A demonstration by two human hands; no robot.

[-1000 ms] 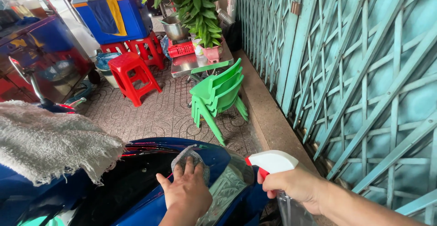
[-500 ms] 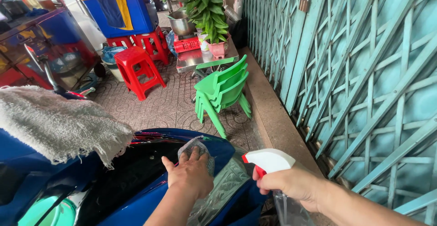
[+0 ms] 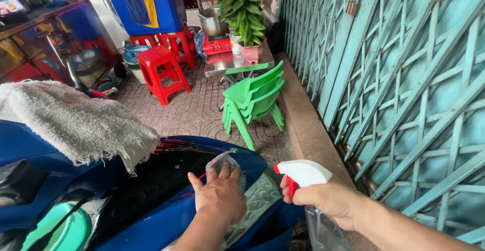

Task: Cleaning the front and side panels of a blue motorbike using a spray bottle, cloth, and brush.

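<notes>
So the biggest thing here is the folding teal metal lattice gate (image 3: 404, 94) running down the whole right side, padlocked near the top, with a raised concrete curb along its foot. Right in front is the glossy blue motorbike body (image 3: 166, 215) with its dark panel, parked close enough that the person just leans over its tail end. A shaggy grey towel (image 3: 70, 119) is draped over the seat, my guess is so it's handy without taking up a hand. Further back there's a stack of green plastic chairs (image 3: 255, 97) pushed toward the curb, red plastic stools (image 3: 160, 71) with a blue cooler box (image 3: 146, 3) sitting on top, and a potted leafy plant (image 3: 242, 8) on a small metal table. Now the hands: the left hand (image 3: 220, 195) is pressed flat, fingers spread, onto a small grey scrubbing cloth (image 3: 225, 162) on the bike's rear panel by the tail light, so it's pinning the cloth rather than clenching it. The right hand (image 3: 326, 200) is wrapped around the neck of a clear spray bottle with a white and red trigger head (image 3: 303, 172), finger on the trigger, nozzle aimed toward the cloth, held just beside the bike's tail.
</notes>
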